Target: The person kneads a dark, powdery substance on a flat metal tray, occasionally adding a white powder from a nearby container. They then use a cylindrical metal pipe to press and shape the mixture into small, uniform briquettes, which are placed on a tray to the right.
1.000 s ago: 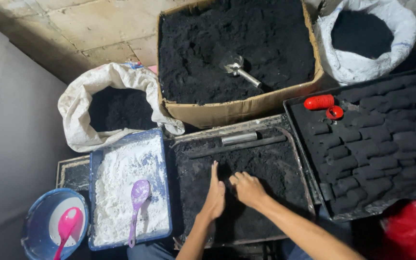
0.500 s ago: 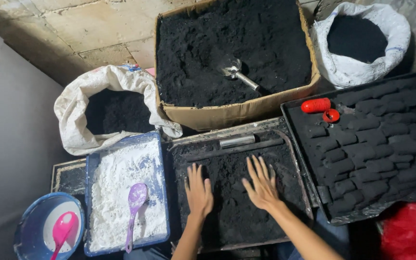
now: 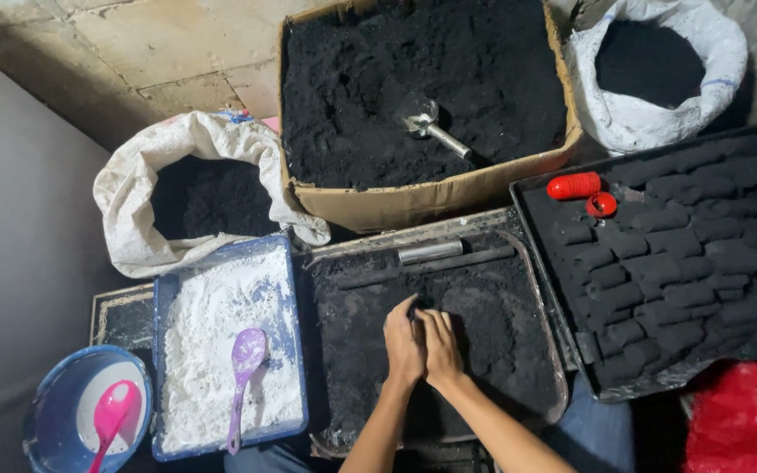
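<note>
we have our left hand (image 3: 404,343) and right hand (image 3: 441,346) pressed side by side on the black powder (image 3: 492,307) in the metal tray (image 3: 562,385) in front of us. the fingers of both hands are curled and drawn together, cupped over a small heap of the powder, and the two hands touch along their inner edges. whether any powder is clamped inside the palms we cannot tell.

the powder looks matte, coal-black and crumbly, spread in an uneven layer over the tray floor, with a smoother dark patch near our wrists. at the far end of the tray lie a short metal tube (image 3: 431,252) and a long dark rod (image 3: 435,265), side by side and well apart from the hands.

left of the tray stands a blue tub (image 3: 161,368) of white powder with a purple spoon (image 3: 244,363) in it, and beyond that a blue bowl (image 3: 45,412) with a pink spoon (image 3: 109,420). right of the tray a black tray (image 3: 523,193) holds rows of dark pressed blocks (image 3: 676,263) and a red tube with its cap (image 3: 582,191). beyond, a cardboard box (image 3: 431,200) of the same black powder holds a metal scoop (image 3: 431,124).
</note>
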